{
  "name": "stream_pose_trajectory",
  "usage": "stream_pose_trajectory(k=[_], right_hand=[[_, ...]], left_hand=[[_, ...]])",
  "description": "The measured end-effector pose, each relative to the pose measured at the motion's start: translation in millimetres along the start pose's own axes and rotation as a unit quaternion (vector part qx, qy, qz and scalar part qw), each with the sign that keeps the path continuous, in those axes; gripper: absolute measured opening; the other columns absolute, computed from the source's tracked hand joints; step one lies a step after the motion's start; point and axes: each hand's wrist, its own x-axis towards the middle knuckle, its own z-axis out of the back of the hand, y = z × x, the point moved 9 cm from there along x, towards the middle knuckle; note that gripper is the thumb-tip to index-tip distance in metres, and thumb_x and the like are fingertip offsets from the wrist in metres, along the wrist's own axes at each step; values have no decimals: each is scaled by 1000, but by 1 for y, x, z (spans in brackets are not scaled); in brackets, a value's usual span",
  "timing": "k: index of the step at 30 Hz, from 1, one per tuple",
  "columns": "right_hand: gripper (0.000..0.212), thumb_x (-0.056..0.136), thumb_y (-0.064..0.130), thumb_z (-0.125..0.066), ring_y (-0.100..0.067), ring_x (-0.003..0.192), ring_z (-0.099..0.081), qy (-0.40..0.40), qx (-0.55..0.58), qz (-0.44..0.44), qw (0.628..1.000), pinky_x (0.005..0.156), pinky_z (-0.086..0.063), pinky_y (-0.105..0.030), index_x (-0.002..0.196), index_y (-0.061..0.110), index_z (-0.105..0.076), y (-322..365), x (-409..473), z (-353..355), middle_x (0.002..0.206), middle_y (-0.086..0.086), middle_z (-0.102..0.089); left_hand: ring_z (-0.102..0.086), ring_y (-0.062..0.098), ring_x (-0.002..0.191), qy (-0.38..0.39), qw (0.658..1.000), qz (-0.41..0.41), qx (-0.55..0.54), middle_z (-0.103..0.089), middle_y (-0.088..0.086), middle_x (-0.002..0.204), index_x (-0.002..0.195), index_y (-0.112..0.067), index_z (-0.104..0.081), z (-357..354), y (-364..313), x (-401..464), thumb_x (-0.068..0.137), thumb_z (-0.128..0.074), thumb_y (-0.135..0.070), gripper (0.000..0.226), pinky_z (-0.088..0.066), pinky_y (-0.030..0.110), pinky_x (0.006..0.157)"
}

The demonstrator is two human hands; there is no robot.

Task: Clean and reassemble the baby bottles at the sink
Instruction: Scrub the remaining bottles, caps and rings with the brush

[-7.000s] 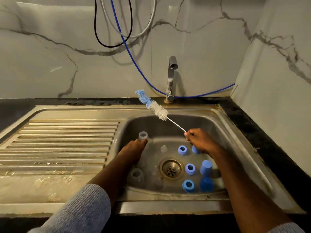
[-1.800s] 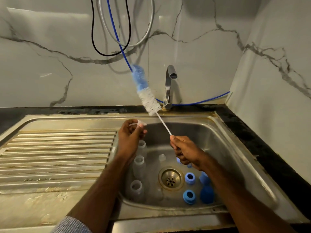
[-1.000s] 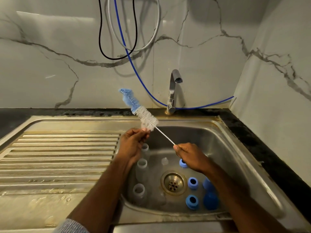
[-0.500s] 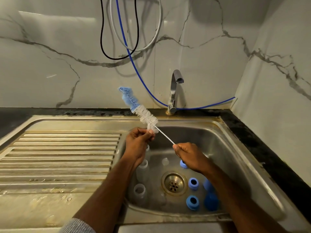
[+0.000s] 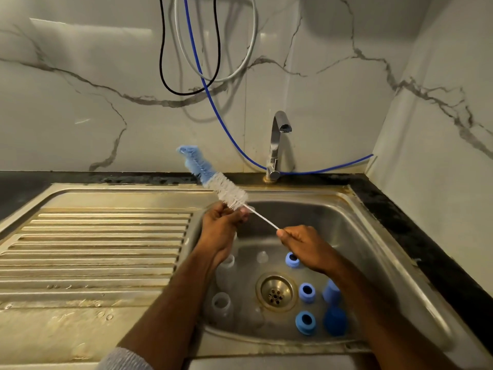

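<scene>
R hand point(image 5: 304, 244) grips bottle brush point(image 5: 224, 189) wire handle; L hand point(image 5: 221, 227) pinches small clear part at bristle base, above sink point(image 5: 373, 236).

Sink point(image 5: 354, 209): stainless steel, dull sheen, stained, ribbed drainer.
Tap point(image 5: 277, 140): polished chrome.
Wall point(image 5: 80, 116): glossy veined marble.
Countertop point(image 5: 416, 236): dark speckled stone.
Brush point(image 5: 213, 180): soft blue and white bristles, thin wire stem.
Rings point(image 5: 306, 292): matt blue plastic.
Bottles point(image 5: 221, 305): clear plastic.
</scene>
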Motion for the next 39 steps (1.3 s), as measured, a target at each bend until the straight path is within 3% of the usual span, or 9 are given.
stream_pose_trajectory(k=[3, 9, 14, 20, 23, 27, 30, 35, 39], right_hand=[[47, 105, 33, -47, -12, 53, -41, 18, 8, 5, 1000, 57, -38, -33, 60, 20, -44, -4, -2, 5, 55, 0, -43], [46, 105, 32, -48, -9, 51, -39, -26, 40, 7, 999, 55, -37, -31, 63, 14, -47, -8, 0, 15, 55, 3, -41], [47, 106, 35, -45, -7, 52, -41, 5, 3, 9, 1000, 56, -40, -30, 61, 20, -47, -2, 0, -4, 55, 4, -44], [44, 105, 30, -47, -8, 53, -38, -5, 21, -14, 1000, 57, -38, -27, 64, 14, -49, -15, -4, 19, 55, 4, -41], [44, 106, 31, -46, -9, 55, -39, 14, 15, -14, 1000, 59, -37, -29, 64, 15, -50, -14, -5, 12, 56, 3, -43], [49, 105, 36, -45, -4, 51, -41, -22, -10, 9, 1000, 57, -39, -28, 65, 8, -50, 0, 2, -1, 56, 4, -46], [49, 105, 34, -46, -5, 50, -40, -45, -9, 9, 999, 56, -39, -30, 66, 5, -49, -5, 3, 8, 55, 3, -45], [46, 106, 32, -44, -12, 55, -43, 27, 38, -11, 999, 59, -40, -31, 64, 15, -50, -17, -5, 7, 56, 2, -46], [47, 106, 32, -46, -8, 54, -44, -6, 32, 8, 999, 60, -40, -33, 61, 18, -50, 8, -1, -8, 54, 7, -47]], left_hand=[[-71, 31, 100, -11, 1000, 2, -20, -73, 22, 109, 115, 1, -66, 7, -5, 0, 68, -74, 2, 48, -54, 37, 92], [-71, 19, 81, -72, 994, 46, -72, -73, 11, 88, 97, -8, -67, 33, -2, 4, 85, -70, -7, 12, -57, 33, 83], [-63, 22, 72, -6, 998, 64, 3, -67, 14, 82, 102, 1, -62, 14, 7, -1, 90, -61, 5, 13, -54, 26, 60], [-70, 17, 86, -69, 984, 30, -159, -72, 10, 94, 98, -7, -67, 30, -16, 4, 78, -71, -9, 21, -60, 26, 80], [-69, 18, 89, -81, 988, 32, -126, -71, 10, 96, 98, -8, -66, 38, -16, 3, 89, -65, -5, 9, -59, 27, 82], [-69, 17, 74, -32, 995, 47, -78, -69, 13, 92, 107, -3, -62, 9, 1, -4, 90, -62, 2, 19, -58, 26, 73], [-72, 20, 82, -24, 992, 39, -114, -72, 16, 103, 120, -4, -61, 6, -4, -2, 89, -63, 1, 31, -61, 28, 75], [-74, 17, 83, -80, 978, 39, -187, -74, 13, 97, 103, -9, -66, 31, -12, 5, 96, -63, -12, 8, -61, 27, 72], [-72, 17, 75, -37, 984, 106, -136, -74, 11, 90, 103, -7, -68, 5, 15, -7, 97, -61, -23, 19, -61, 28, 69]])
